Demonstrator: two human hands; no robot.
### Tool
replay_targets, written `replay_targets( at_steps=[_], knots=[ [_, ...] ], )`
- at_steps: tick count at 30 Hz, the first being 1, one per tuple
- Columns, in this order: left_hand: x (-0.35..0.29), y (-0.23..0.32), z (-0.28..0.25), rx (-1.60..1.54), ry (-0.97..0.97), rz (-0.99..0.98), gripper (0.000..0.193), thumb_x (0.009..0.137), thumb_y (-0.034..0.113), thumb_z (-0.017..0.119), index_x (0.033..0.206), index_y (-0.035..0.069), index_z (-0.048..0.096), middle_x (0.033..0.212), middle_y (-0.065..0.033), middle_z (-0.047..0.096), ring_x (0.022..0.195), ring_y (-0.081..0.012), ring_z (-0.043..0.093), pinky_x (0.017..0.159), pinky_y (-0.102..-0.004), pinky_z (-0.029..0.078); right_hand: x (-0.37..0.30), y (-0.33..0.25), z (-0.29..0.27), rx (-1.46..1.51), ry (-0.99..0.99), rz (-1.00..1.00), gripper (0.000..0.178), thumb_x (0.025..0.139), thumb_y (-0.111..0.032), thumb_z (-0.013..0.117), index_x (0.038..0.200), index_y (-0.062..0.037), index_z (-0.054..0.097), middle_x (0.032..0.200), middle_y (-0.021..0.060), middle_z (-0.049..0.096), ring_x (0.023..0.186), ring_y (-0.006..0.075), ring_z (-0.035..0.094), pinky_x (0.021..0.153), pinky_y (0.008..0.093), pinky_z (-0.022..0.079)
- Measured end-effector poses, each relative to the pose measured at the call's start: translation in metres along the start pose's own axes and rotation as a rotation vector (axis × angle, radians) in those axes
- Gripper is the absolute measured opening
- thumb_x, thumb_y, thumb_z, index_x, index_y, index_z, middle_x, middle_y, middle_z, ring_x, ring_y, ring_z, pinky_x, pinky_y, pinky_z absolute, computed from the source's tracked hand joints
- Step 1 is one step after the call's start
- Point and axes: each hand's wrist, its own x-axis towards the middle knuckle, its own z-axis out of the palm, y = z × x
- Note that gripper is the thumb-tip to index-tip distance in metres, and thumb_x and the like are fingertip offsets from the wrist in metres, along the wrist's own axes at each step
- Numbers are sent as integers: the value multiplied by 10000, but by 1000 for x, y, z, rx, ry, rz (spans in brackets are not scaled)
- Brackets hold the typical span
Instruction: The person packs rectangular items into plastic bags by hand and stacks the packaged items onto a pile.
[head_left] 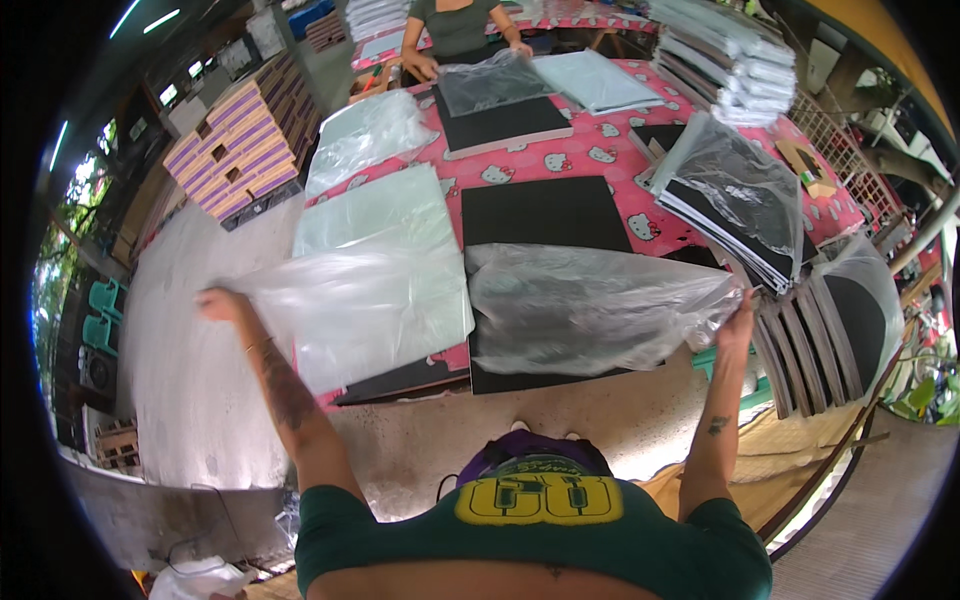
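Both my arms are spread wide, stretching a clear plastic sheet (590, 305) between them over the near part of the table. My left hand (222, 303) is closed on its left end, out past the table's edge. At the right, my right hand (738, 318) grips the gathered other end. Under the plastic lies a flat black board (545, 212), partly covered. Left of it rests a stack of pale, plastic-wrapped sheets (385, 205), also partly under the stretched film. I cannot tell whether the film is a single layer or a bag.
A pink table cover (500, 172) with cartoon cats lies beneath. Across it a co-worker's hands (422, 68) handle film over a black board (490, 122). Film-topped black boards (735, 205) sit at right, beside upright boards (815, 335). Purple-striped boxes (240, 140) stand left; wrapped stacks (725, 60) rise far right.
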Motion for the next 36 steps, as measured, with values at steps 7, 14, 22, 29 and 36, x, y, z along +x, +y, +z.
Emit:
replay_targets(
  at_steps=[7,14,22,29,36],
  knots=[
    [-255,35,-91,325,-1427,1195,336,887,295,513,1007,-10,584,865,-201,629,807,-324,606,723,-422,477,-84,85,83,-79,-339,36,252,909,-238,587,1110,-92,544,1084,19,599,1050,152,550,960,329,422],
    [-404,223,-308,-628,-1989,-299,291,909,278,595,858,-7,623,663,-18,585,595,-82,512,547,-257,433,-145,158,126,123,-463,460,190,922,-251,561,1040,-104,545,1050,42,610,1015,169,584,931,335,462],
    [-362,225,-295,-555,-1853,-29,314,942,234,545,711,26,501,609,-8,450,638,-94,513,611,-272,454,-149,101,107,-140,-552,316,580,847,-330,611,1317,-78,383,1219,135,524,1063,277,582,898,434,495],
    [-312,229,-254,-705,-1946,248,84,767,60,639,788,2,582,1080,-147,594,957,-240,609,839,-350,480,-125,11,154,-966,-1178,10,447,750,-67,547,1194,-112,567,1106,108,569,857,198,619,669,269,496],
    [-326,245,-251,-309,-1763,1053,137,786,106,559,816,-9,628,830,-229,614,701,-386,607,615,-449,481,-109,-8,152,-2407,-657,-366,358,853,-358,520,878,-44,691,1018,214,608,921,366,627,758,466,500]
  ],
)
